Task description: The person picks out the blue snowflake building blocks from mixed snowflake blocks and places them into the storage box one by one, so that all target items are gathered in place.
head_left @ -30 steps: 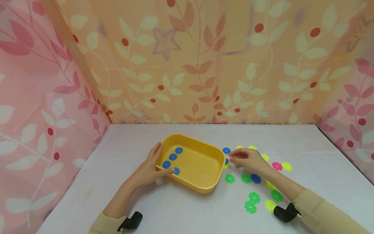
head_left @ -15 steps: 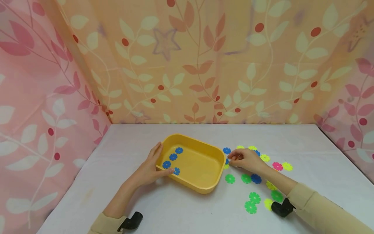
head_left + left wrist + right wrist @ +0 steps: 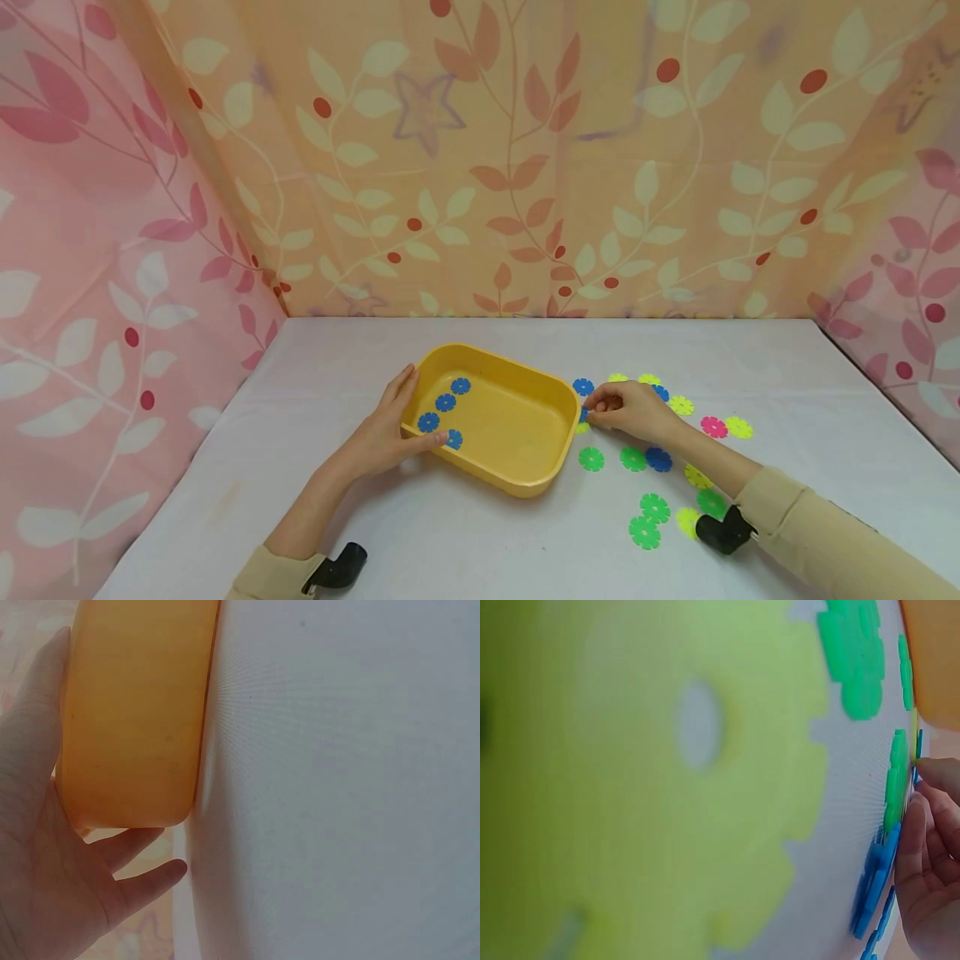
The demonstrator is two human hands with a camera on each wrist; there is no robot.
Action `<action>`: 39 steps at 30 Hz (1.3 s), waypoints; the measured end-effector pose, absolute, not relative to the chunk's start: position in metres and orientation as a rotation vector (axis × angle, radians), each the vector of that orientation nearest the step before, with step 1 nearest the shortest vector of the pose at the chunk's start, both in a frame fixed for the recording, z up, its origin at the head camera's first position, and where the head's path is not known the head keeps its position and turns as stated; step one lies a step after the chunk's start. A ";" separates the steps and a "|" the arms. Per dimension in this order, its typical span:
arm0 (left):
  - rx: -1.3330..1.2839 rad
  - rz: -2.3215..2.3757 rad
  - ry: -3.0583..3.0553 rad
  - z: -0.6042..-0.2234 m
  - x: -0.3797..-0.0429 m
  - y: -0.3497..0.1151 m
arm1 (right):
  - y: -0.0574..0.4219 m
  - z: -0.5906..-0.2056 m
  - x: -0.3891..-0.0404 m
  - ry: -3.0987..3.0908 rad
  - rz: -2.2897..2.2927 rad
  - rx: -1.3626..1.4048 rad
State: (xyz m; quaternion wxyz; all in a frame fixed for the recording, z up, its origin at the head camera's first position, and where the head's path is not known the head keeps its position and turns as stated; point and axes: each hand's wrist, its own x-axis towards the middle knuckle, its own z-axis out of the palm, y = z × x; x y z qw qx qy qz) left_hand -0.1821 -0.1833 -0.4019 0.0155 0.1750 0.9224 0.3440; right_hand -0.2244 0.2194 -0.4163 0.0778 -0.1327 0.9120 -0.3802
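Well, from the head camera, the left hand point(image 3: 382, 433) grips the yellow tub point(image 3: 510, 433) by its left end, thumb hooked over the near rim; four blue discs point(image 3: 446, 402) lie inside. Just beyond the tub's right end, the right hand point(image 3: 630, 410) has its fingers bent in, tips at a loose blue disc point(image 3: 584, 414); whether they have hold of it, I cannot tell. A partly hidden yellow disc point(image 3: 582, 427) seems to overlap it, so lifting by one free edge should avoid dragging both.

At the left wrist, two fingers splay past the tub's corner; a light, steady hold probably suffices.

At the right wrist, thumb and fingertip stand close together near the tub; a nail under the rim should help.
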 end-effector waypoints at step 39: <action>0.551 1.075 2.874 -0.402 -0.182 -0.184 | 0.212 -0.367 -0.227 2.834 -1.326 -0.364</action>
